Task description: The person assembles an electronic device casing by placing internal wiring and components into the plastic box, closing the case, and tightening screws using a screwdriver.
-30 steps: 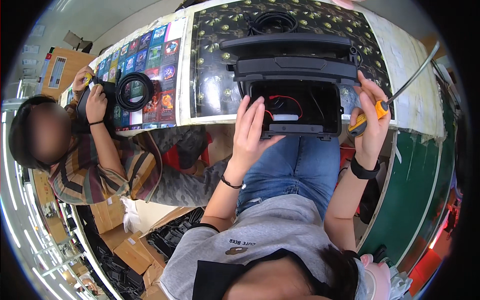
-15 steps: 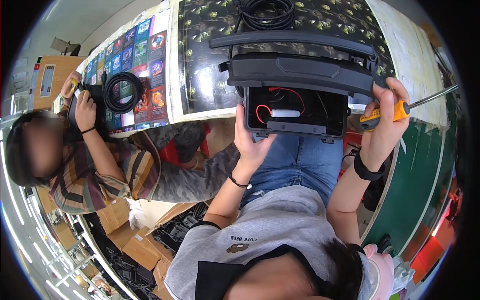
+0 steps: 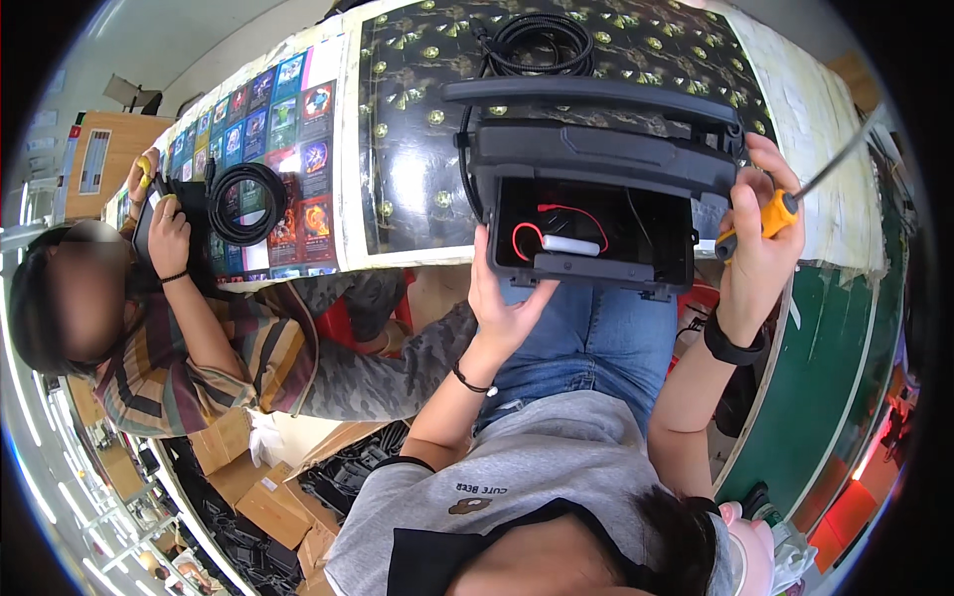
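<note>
A black plastic case point(image 3: 606, 159), its near side hanging open, rests at the table's near edge above my lap. Inside lie a white cylinder point(image 3: 571, 244) and a thin red wire point(image 3: 581, 210). My left hand point(image 3: 505, 306) is closed on the case's near left corner, thumb along the lower edge. At the case's right end, my right hand point(image 3: 763, 228) grips a yellow-and-black screwdriver point(image 3: 778, 213) and its fingers touch the case. The screwdriver's metal shaft points up and away to the right. A black cable runs down the case's left side.
A coiled black cable point(image 3: 542, 45) lies behind the case on the dark patterned table cover point(image 3: 412, 149). To the left, a co-worker point(image 3: 199, 318) handles a dark part beside another cable coil point(image 3: 246, 204). Cardboard boxes point(image 3: 273, 507) stand on the floor at lower left.
The case has shifted slightly right and toward me, with its right end tipped lower. The screwdriver has turned in my right hand, so its shaft points more steeply away.
</note>
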Demonstrator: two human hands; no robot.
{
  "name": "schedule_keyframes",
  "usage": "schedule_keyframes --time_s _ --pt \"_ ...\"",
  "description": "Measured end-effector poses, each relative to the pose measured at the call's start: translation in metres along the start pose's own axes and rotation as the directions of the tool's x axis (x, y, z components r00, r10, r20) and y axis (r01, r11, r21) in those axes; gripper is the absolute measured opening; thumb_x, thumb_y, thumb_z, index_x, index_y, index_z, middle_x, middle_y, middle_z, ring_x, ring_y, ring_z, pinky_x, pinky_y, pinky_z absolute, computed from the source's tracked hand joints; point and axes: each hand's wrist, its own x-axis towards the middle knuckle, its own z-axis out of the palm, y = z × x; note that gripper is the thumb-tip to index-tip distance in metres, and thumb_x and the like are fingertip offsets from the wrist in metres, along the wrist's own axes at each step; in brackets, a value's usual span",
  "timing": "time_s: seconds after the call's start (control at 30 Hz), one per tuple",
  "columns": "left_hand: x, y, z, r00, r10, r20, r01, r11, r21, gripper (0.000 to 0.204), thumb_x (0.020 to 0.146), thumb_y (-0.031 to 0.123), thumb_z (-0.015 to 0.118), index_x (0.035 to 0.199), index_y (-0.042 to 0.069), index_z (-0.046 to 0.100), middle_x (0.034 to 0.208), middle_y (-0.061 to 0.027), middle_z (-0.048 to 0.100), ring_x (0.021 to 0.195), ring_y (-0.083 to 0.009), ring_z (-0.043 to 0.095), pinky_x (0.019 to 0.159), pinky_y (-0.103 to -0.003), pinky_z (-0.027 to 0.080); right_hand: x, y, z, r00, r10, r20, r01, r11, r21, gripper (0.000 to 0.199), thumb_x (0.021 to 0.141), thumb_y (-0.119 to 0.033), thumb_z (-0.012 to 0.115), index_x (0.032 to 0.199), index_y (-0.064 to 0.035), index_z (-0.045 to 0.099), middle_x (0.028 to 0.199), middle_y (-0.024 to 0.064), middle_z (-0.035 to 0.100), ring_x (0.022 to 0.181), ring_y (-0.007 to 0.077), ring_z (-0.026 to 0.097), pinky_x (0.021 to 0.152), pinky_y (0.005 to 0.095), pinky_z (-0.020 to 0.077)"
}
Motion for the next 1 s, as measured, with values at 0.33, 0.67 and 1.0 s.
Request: schedule_keyframes --time_s 0.33,0.67,1.0 --pt "0.052 0.036 -0.002 0.994 -0.054 0.095 0.062 0.994 -0.085 0.099 0.075 0.007 0.081 0.151 0.000 0.018 0.136 -0.0192 0.046 0.116 -0.0239 0.054 0.098 -0.036 0.046 0.026 0.031 -0.001 0.980 0.170 0.100 -0.161 0.983 -0.084 0.020 0.082 -0.024 0.076 0.093 -0.0114 0.065 0.131 0.0057 0.061 0.076 0.0036 0.056 0.056 0.0172 0.0436" --pt "0.061 0.043 0.003 0.995 -0.067 0.068 0.071 0.996 -0.046 0.101 0.079 0.007 0.079 0.153 0.006 0.011 0.133 -0.0212 0.046 0.115 -0.0241 0.054 0.095 -0.035 0.047 0.033 0.042 0.005 0.961 0.262 0.088 -0.257 0.964 -0.070 0.022 0.085 -0.033 0.074 0.086 -0.0133 0.064 0.130 0.0031 0.062 0.077 0.0030 0.056 0.055 0.0178 0.0425" --pt "0.070 0.054 0.010 0.998 -0.064 0.018 0.066 0.988 -0.143 0.083 0.081 0.007 0.077 0.145 0.007 0.024 0.135 -0.0250 0.047 0.120 -0.0287 0.054 0.097 -0.038 0.047 0.030 0.039 0.002 0.949 0.287 0.129 -0.280 0.958 -0.067 0.029 0.085 -0.027 0.074 0.075 -0.0128 0.051 0.135 0.0047 0.058 0.072 0.0009 0.053 0.052 0.0170 0.0406"
